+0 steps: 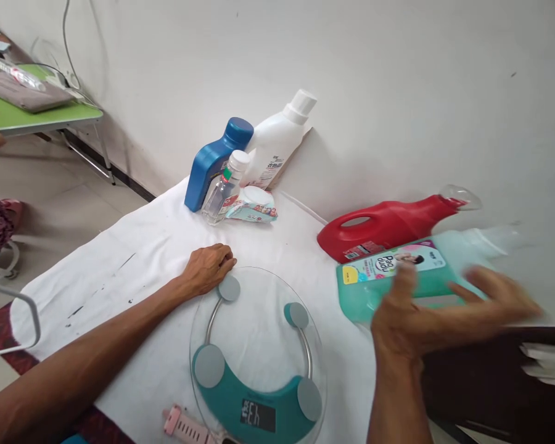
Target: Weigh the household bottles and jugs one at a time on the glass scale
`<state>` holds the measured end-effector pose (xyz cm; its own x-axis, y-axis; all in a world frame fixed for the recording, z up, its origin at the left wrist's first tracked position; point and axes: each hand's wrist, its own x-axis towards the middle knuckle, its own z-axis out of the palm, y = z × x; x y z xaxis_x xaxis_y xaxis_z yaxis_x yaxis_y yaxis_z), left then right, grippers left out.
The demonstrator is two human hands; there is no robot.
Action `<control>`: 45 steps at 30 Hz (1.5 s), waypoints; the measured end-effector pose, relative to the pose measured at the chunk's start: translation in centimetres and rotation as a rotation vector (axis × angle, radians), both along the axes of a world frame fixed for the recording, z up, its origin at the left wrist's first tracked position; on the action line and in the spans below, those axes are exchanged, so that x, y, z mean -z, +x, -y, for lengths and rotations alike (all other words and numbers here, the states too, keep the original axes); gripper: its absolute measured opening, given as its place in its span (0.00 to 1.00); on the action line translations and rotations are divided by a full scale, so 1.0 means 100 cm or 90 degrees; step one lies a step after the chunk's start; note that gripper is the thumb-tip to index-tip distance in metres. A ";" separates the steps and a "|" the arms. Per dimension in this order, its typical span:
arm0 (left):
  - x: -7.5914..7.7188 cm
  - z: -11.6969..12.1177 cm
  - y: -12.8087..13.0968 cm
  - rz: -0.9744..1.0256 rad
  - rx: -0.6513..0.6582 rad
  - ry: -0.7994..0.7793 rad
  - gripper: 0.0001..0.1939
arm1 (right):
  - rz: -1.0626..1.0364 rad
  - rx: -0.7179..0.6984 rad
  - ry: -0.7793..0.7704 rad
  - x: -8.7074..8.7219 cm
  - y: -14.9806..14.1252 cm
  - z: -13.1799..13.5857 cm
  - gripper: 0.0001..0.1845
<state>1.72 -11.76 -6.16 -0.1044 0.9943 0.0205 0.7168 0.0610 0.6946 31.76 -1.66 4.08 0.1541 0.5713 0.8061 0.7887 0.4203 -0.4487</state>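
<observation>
A round glass bathroom scale (259,410) with teal panels, grey pads and a small digital display lies on the white cloth in front of me. My left hand (209,269) rests on the cloth at the scale's far left edge. Its fingers are curled in, and nothing shows in them. At the right, my right hand (437,308) is blurred by motion, with its fingers spread and nothing in them. It is in front of a green detergent bottle (361,302) that lies on its side; contact cannot be made out. Beyond that lies a red bottle (393,222) with a handle.
A blue bottle (208,163), a clear bottle (219,194), a white jug (277,139) and a wipes pack (254,206) stand together by the wall. A pink-strapped watch (187,425) touches the near edge. A green table (78,114) and part of a person are at left.
</observation>
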 end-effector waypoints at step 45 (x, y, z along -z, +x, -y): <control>0.004 0.003 -0.003 -0.026 0.031 -0.001 0.14 | 0.403 -0.238 -0.203 -0.044 -0.065 0.076 0.32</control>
